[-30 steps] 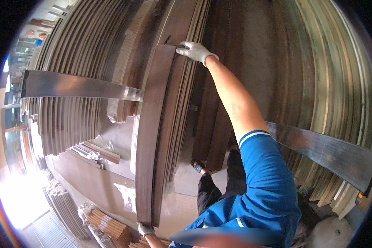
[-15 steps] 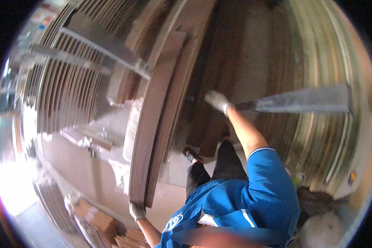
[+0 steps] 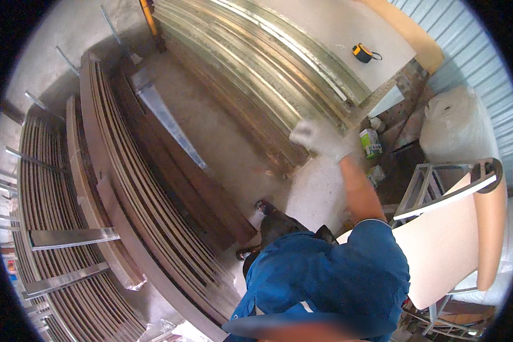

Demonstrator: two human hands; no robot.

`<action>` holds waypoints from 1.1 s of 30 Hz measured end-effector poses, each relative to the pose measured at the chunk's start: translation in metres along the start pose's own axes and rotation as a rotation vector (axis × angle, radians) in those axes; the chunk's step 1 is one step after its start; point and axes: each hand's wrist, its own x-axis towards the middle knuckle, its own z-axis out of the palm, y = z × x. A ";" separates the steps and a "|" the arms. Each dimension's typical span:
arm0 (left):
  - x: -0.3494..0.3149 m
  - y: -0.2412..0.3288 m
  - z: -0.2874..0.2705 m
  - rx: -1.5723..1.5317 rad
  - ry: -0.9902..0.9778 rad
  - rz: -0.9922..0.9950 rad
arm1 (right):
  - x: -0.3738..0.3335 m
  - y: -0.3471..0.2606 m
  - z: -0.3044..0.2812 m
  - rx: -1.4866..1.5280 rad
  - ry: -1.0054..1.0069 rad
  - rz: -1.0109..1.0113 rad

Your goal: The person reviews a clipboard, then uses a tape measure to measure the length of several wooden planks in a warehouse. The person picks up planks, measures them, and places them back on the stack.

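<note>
Strips (image 3: 268, 65), stacked, run lengthwise ahead and leftward from beside the gloved right hand (image 3: 320, 138), too blurred to tell spread or closed; beyond, a tape measure (image 3: 361, 53) lies toward the near edge of a white panel (image 3: 319, 23). Left hand unseen.

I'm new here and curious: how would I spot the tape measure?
Start at the ribbed, pale blue wall at upper right, then move left to the flat, pale surface bordering the long greenish strips. The tape measure lies on that surface. Unlike those strips, it is small and chunky, yellow and black, with a dark loop at one side.
</note>
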 end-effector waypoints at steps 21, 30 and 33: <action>-0.235 0.073 0.261 0.183 -0.284 0.905 | 0.117 0.104 -0.172 0.315 0.065 -0.444; -0.330 0.149 0.318 0.079 -0.262 1.438 | 0.001 -0.143 0.107 1.016 -0.952 -0.405; -0.321 0.141 0.274 -0.050 -0.174 1.281 | -0.038 -0.192 0.135 0.987 -1.045 -0.386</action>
